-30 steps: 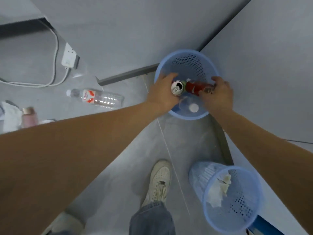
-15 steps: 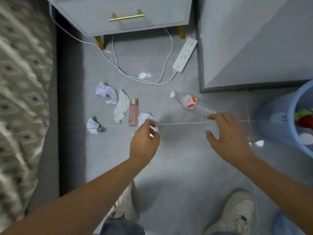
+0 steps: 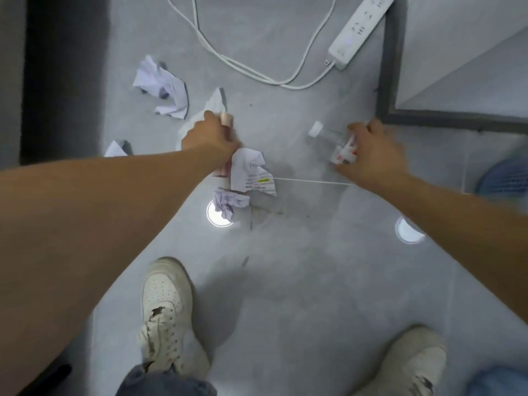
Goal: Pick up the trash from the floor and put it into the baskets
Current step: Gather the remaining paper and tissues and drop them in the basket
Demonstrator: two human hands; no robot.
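Note:
My left hand [image 3: 210, 140] is closed around a small pink bottle [image 3: 227, 120] on the grey floor; only the bottle's top and a bit of its base show past my fingers. My right hand [image 3: 371, 155] grips a clear plastic water bottle [image 3: 331, 138] with a white cap and a red-and-white label, lying on the floor. Crumpled paper lies around: a printed sheet [image 3: 253, 172] beside my left wrist, a small ball [image 3: 230, 202] below it, a larger piece [image 3: 163, 87] farther off, a scrap [image 3: 117, 148] at the left. A blue basket [image 3: 505, 178] shows at the right edge.
A white power strip [image 3: 358, 28] and its looping cable [image 3: 257, 70] lie on the floor ahead. A dark-edged grey cabinet base [image 3: 391, 67] stands at the upper right. My two white shoes [image 3: 164, 312] are below. A second blue basket [image 3: 498, 381] peeks in at the bottom right.
One second ago both hands were dropping a can and a red bottle into the basket. Since then they swung left to the floor and closed on the pink bottle and the water bottle.

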